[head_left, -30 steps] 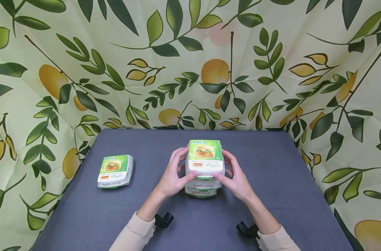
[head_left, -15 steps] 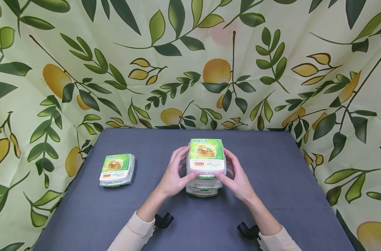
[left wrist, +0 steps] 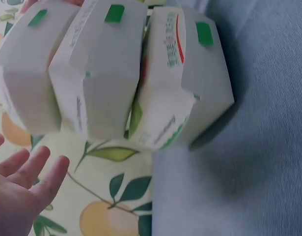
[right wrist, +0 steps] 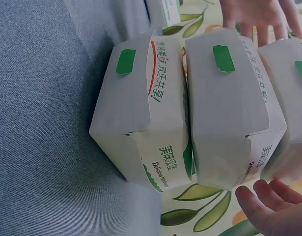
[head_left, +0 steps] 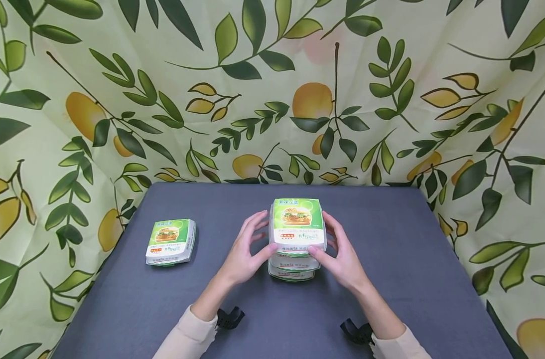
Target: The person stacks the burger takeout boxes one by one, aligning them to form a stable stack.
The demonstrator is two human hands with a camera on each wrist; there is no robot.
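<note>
Three burger boxes stand stacked at mid-table, white with green burger-printed lids; the top box (head_left: 298, 224) sits over the middle box (left wrist: 109, 73) and the bottom box (right wrist: 141, 113). My left hand (head_left: 245, 252) is at the stack's left side with fingers spread; a gap shows between it and the boxes in the left wrist view. On the other side, my right hand (head_left: 342, 254) has its thumb overlapping the top box's front right corner and its relaxed fingers along the side. A fourth matching box (head_left: 171, 242) lies apart on the left.
A dark blue-grey cloth covers the table (head_left: 389, 259). Behind and beside it hangs a leaf-and-fruit printed curtain (head_left: 272, 89). Black wrist mounts (head_left: 229, 317) sit on both forearms near the pale sleeves (head_left: 187, 334).
My left hand has loosened from the top box and its thumb has drawn back off the front. The right hand stays nearly in place. The whole view has shifted slightly, and the stack stands unchanged.
</note>
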